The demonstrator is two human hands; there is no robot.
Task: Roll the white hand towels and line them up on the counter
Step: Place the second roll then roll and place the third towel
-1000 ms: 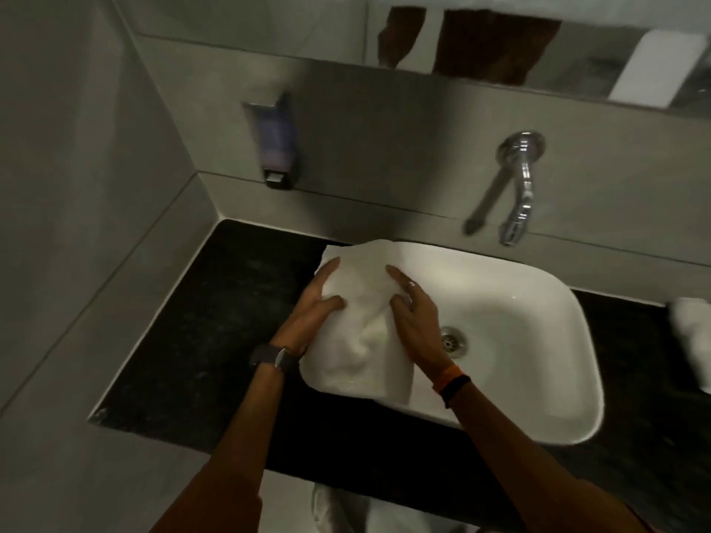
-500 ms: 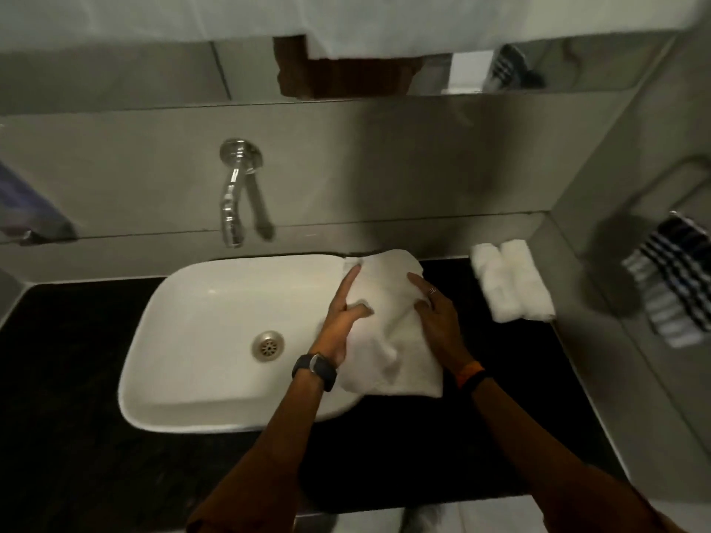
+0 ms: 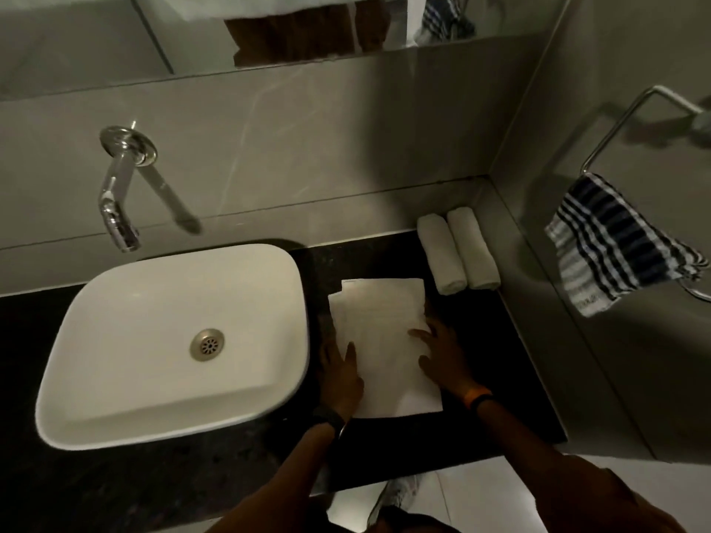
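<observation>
Two rolled white hand towels (image 3: 458, 251) already lie side by side, touching, at the right of centre in the frame, tucked into the corner where the black counter (image 3: 496, 363) meets the grey tiled wall, while a third, folded hand towel (image 3: 384, 346) lies flat on the counter just right of the white basin (image 3: 173, 340). A person's left hand (image 3: 340, 373) rests flat with fingers spread on the towel's left edge and the right hand (image 3: 442, 355) presses its right edge the same way — neither hand is closed around anything; both are pinning the cloth, not gripping it. The far end of the towel shows two layers out of line, one corner stepped back from the other, and a roll begun on that uneven fold would likely come out lopsided or looser than its two neighbours. The towel's left edge lies close to the basin, so cloth nudged that way could ride up against its side; the pictures do not show whether anything there is wet. The near end lies close to the counter's front lip at the lower centre, and a hard pull toward the body could drag it over — the floor lies just below. A striped cloth (image 3: 615, 248) hangs from a ring at the far right, clear of the work.
</observation>
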